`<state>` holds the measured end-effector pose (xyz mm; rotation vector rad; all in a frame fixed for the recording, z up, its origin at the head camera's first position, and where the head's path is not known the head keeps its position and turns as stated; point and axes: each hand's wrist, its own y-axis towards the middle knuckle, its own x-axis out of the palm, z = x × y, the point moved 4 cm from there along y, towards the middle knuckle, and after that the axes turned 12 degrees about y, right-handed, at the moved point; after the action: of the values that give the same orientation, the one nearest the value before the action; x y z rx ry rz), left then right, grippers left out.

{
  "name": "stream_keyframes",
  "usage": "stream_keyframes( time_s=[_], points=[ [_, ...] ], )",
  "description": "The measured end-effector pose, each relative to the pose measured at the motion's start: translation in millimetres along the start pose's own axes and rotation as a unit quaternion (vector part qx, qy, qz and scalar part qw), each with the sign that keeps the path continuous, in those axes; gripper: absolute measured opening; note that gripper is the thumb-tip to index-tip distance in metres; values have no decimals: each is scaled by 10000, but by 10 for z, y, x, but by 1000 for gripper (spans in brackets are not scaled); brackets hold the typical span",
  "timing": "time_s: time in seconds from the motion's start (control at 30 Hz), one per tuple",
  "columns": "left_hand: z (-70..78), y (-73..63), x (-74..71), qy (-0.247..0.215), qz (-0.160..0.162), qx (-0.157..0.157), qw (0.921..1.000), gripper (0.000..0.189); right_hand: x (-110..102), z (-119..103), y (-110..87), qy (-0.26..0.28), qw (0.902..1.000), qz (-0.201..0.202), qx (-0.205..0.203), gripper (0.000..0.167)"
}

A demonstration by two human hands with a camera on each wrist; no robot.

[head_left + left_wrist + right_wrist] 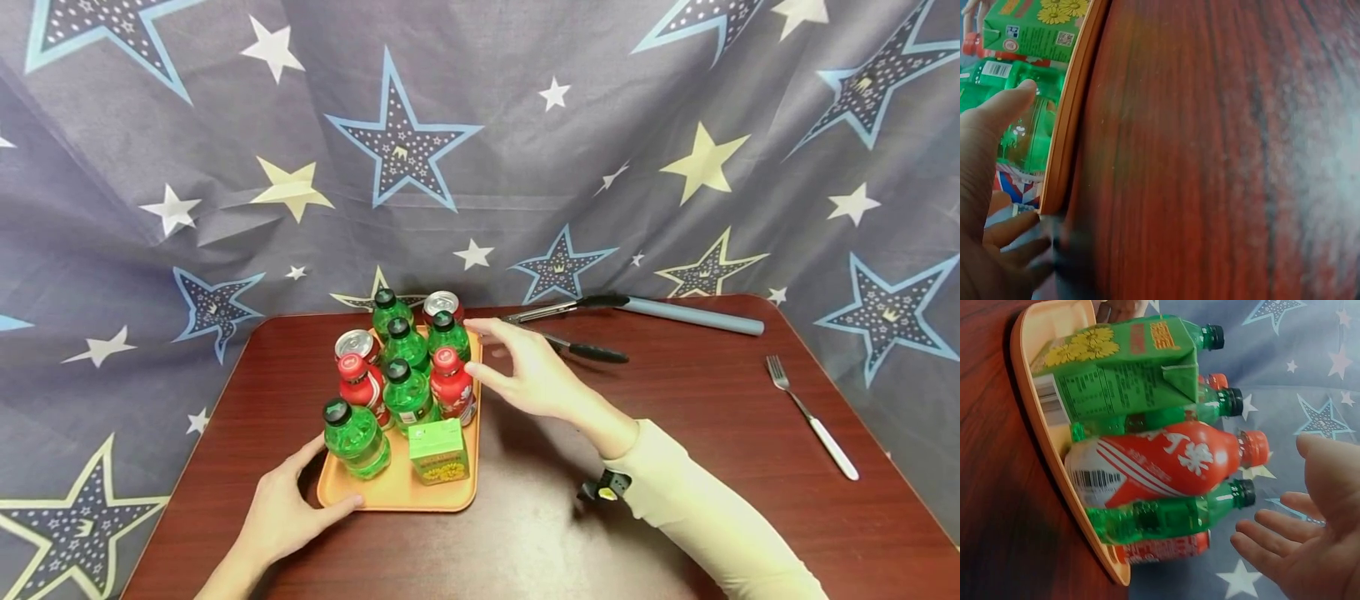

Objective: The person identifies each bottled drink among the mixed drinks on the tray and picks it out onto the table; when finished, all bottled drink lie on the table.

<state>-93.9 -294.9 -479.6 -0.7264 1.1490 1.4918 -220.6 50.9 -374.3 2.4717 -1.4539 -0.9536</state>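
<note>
An orange tray (442,500) carries several green bottles (408,396) with black caps, two red bottles (453,392), two drink cans (357,343) and a green drink carton (438,454) printed with yellow flowers. My left hand (288,504) is at the tray's front left corner, thumb at the front rim and fingers spread beside the nearest green bottle (358,442). On the right, my right hand (536,371) reaches toward the red bottle and the rear green bottle (448,333), fingers extended. In the right wrist view its palm shows with nothing held, fingers apart from the caps.
Behind the tray, to the right, black-handled tongs (592,352) lie beside a grey-blue rod (693,317). A fork (813,421) with a white handle is near the right edge of the brown table (675,375). A star-patterned cloth (495,167) hangs along the back.
</note>
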Motion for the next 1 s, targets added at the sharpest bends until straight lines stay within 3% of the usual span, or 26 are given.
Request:
stream_keyframes(
  time_s=[0.13, 0.47, 0.77, 1.0],
  points=[
    [-10, -3, 18, 261, -216, -212, 9992, 110, 105, 15, 26, -118, 9999, -61, -6, 51],
    [15, 57, 31, 462, -634, -237, 9966, 127, 281, 41, 38, -650, 9977, 6, -172, 50],
    [78, 92, -37, 915, -1086, -400, 9891, 122, 410, 72, 30, -819, 9960, 247, -272, 41],
    [98, 126, -46, 1012, -1191, -464, 9866, 118, 479, 160, 13, -712, 9967, 352, -157, 45]
  ],
)
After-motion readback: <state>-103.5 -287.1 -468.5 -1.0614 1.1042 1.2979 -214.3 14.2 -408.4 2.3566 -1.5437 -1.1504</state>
